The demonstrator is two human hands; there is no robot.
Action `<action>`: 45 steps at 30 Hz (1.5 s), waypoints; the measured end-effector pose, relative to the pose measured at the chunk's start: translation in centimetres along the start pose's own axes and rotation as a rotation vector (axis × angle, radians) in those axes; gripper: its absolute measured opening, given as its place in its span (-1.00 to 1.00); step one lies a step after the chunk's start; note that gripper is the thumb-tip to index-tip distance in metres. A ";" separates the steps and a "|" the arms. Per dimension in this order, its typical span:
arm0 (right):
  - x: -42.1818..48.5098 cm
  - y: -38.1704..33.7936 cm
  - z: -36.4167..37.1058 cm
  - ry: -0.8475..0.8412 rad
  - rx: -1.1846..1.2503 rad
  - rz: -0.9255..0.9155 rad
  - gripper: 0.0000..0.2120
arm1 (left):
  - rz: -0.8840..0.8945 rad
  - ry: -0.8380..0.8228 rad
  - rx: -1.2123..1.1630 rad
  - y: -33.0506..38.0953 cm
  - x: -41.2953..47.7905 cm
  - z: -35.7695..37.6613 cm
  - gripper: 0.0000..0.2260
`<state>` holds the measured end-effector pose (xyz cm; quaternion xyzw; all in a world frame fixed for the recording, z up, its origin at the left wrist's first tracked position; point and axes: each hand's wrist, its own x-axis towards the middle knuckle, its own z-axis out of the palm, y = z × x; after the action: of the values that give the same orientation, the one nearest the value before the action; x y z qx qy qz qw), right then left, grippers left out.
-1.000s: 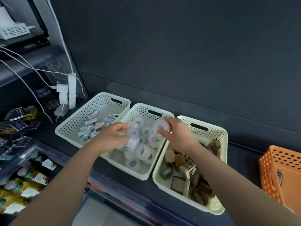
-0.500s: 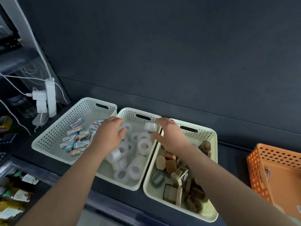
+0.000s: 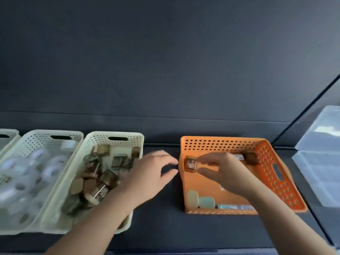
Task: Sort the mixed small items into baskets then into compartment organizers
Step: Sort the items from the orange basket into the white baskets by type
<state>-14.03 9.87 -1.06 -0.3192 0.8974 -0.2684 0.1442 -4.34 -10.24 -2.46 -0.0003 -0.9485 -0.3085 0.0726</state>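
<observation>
Four baskets stood in a row on the dark worktop (image 3: 161, 227). At the far left only a corner of one cream basket (image 3: 9, 131) showed. Beside it, the middle cream basket (image 3: 53, 133) held blurred white tape rolls (image 3: 20, 186). Touching that one, the third cream basket (image 3: 114, 134) held a heap of small brown boxes (image 3: 93, 173).

Apart from these to the right sat the orange basket (image 3: 220, 139). Inside it, a single brown box (image 3: 190, 164) lay against the left wall. A darker box (image 3: 251, 158) sat near the far right corner. Two pale rounded pieces (image 3: 193, 198) lay in the near left corner, with small flat packs (image 3: 233, 207) along the near wall.

The left hand (image 3: 147, 173) hovered over the gap between the third cream basket and the orange one, fingers loosely spread and holding nothing. The right hand (image 3: 226, 173) reached across the orange basket. Its thumb and forefinger were parted, with their tips just beside the single brown box. Whether they touched it could not be told.

A clear lidded organizer (image 3: 320, 162) lay open at the right edge.
</observation>
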 end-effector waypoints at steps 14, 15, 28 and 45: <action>-2.7 13.7 -2.5 -0.623 -0.134 0.172 -0.76 | -0.106 -0.813 0.078 6.0 6.6 10.8 -0.79; -2.6 14.0 -2.4 -0.646 -0.141 0.169 -0.76 | -0.117 -0.840 0.064 6.2 6.8 11.2 -0.79; -2.6 15.9 -3.8 -0.431 0.052 0.134 -0.92 | -0.155 -0.905 0.047 7.2 7.6 13.7 -0.84; 4.1 15.4 -1.6 -0.076 -0.428 0.191 -0.76 | -0.353 -0.227 -0.181 4.4 8.8 4.5 -0.87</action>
<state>-25.50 17.87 -8.95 -0.2660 0.9539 -0.0449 0.1316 -13.46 -4.40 -2.25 0.1245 -0.9044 -0.3981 -0.0901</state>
